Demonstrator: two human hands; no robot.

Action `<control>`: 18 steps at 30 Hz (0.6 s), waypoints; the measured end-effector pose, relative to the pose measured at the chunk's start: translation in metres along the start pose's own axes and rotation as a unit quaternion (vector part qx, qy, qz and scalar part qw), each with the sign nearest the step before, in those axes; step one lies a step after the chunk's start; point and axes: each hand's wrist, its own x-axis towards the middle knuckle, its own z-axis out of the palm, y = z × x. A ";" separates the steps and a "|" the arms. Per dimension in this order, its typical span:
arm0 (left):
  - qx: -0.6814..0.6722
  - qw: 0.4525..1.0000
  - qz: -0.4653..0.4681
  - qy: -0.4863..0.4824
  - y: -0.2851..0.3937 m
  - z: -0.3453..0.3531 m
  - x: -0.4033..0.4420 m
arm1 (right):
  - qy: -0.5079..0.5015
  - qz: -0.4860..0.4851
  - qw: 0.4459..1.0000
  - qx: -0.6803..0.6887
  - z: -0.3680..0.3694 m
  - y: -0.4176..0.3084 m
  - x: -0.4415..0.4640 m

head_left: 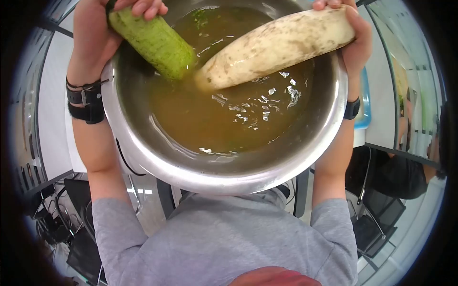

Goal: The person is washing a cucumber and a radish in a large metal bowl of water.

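My left hand is closed around a stout green gourd-like vegetable, its skin mottled with darker marks. In my right hand is a long cream-white lotus root with brown blotches, gripped at its upper right end. Both slant inward over a large steel basin. Their lower ends come close together at the surface of the cloudy brown water, where the dipped tips are hard to see.
Green bits float near the far wall of the basin. A blue-edged container stands to the right. Black chairs are on the floor on both sides. At far right, part of another person in dark clothing shows.
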 end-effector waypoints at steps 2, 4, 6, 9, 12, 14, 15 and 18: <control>0.032 0.999 0.002 -0.021 -0.002 -0.001 -0.002 | -0.006 0.004 1.000 0.025 -0.001 0.002 -0.003; 0.037 0.998 0.001 -0.043 -0.001 0.000 -0.004 | -0.026 0.000 0.998 0.064 -0.005 0.001 -0.001; 0.044 0.996 -0.026 -0.072 0.003 -0.003 -0.002 | -0.023 0.006 0.997 0.076 -0.014 0.001 0.003; 0.035 0.999 -0.009 -0.033 0.001 0.001 -0.002 | -0.037 0.046 0.990 0.128 -0.009 -0.001 0.000; 0.013 0.999 -0.022 -0.020 0.006 -0.002 -0.001 | -0.059 0.004 0.998 0.029 -0.005 -0.001 0.001; -0.081 0.997 0.009 -0.019 0.001 -0.010 0.004 | -0.070 -0.021 0.997 0.012 0.008 0.005 -0.006; -0.066 0.997 0.030 0.007 0.001 -0.007 0.003 | -0.081 -0.048 0.996 -0.007 0.014 0.007 -0.010; -0.055 0.998 0.028 -0.002 0.005 -0.006 0.002 | -0.098 -0.029 0.994 -0.031 0.014 0.005 -0.013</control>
